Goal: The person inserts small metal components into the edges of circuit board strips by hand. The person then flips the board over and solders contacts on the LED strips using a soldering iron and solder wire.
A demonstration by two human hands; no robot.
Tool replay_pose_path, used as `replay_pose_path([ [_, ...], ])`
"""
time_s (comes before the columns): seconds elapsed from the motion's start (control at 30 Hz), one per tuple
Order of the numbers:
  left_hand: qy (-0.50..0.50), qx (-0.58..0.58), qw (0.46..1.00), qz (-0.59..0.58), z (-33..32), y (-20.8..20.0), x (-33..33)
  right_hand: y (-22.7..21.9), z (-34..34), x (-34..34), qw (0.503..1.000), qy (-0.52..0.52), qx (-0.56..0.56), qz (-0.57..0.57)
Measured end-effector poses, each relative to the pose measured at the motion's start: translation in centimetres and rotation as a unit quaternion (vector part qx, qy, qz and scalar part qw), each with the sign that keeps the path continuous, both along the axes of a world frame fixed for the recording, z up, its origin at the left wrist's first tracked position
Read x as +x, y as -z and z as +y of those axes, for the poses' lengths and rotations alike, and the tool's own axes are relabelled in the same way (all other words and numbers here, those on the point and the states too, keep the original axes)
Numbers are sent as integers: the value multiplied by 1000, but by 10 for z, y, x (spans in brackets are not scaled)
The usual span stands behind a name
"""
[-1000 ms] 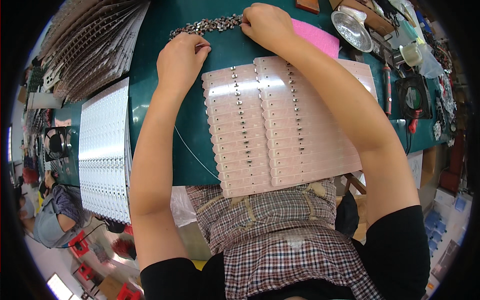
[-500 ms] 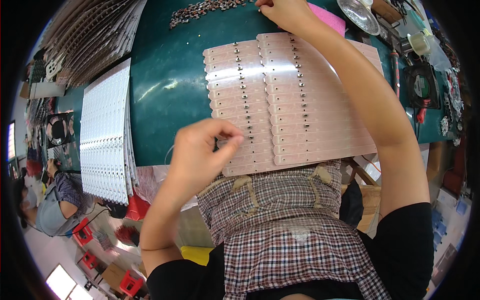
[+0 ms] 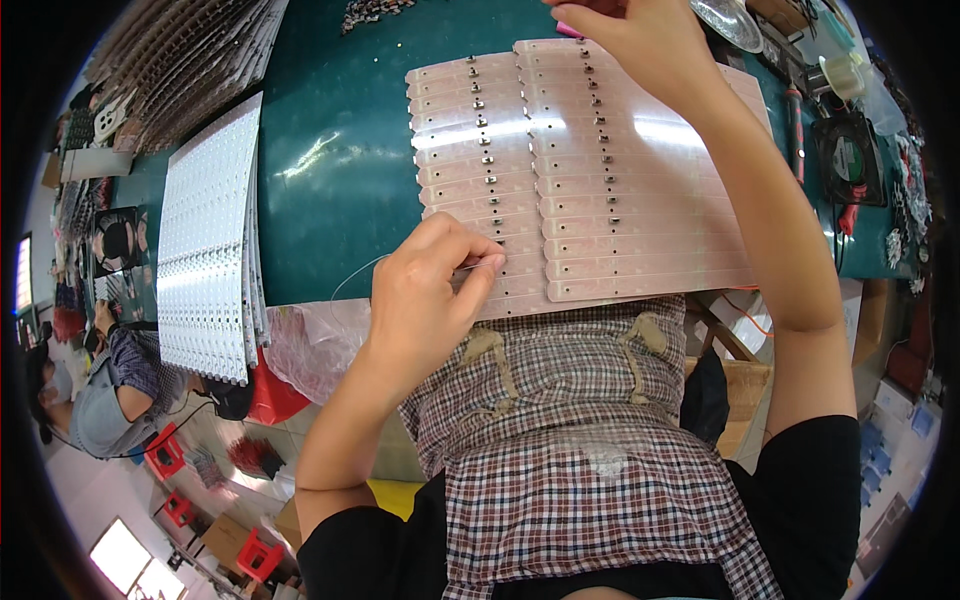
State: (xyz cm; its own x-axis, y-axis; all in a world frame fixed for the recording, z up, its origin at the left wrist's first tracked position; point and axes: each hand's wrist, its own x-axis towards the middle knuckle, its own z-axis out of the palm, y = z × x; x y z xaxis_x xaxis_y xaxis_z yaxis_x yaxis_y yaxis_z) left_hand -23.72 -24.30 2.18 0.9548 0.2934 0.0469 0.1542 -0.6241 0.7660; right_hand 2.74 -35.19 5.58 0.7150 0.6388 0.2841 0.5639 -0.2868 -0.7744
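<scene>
My left hand pinches a thin wire between thumb and finger. The wire loops out to the left behind the hand, and its tip is over the lower part of the left pinkish circuit-board panel. A second pinkish panel lies to its right, partly overlapping. Both have scalloped left ends and a column of small metal components. At the upper edge, my right hand hangs above the far side of the right panel, fingers curled together; the picture's edge cuts off the tips, so what they hold is hidden.
A pile of small components lies at the far edge of the green table. Stacked white boards and brownish boards stand at left. A screwdriver-like red-handled tool, wire spool and black fan sit at right.
My right hand has moved right, away from the component pile. My left hand has shifted right along the left panel, and the wire shows more clearly. The whole view has tilted slightly.
</scene>
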Motion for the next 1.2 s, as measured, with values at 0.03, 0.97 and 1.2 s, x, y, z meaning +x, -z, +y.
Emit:
replay_pose_path([
  [0.03,0,-1,1000,2,-1,0,-1,-1,-6,-5,1000,-7,6,5],
  [0.97,-9,47,997,-68,-4,14,-12,18,-115,-101,978,-132,-162,4],
  [1.2,-73,85,990,-89,24,-6,-11,22,-111,-101,973,-139,-181,-30],
])
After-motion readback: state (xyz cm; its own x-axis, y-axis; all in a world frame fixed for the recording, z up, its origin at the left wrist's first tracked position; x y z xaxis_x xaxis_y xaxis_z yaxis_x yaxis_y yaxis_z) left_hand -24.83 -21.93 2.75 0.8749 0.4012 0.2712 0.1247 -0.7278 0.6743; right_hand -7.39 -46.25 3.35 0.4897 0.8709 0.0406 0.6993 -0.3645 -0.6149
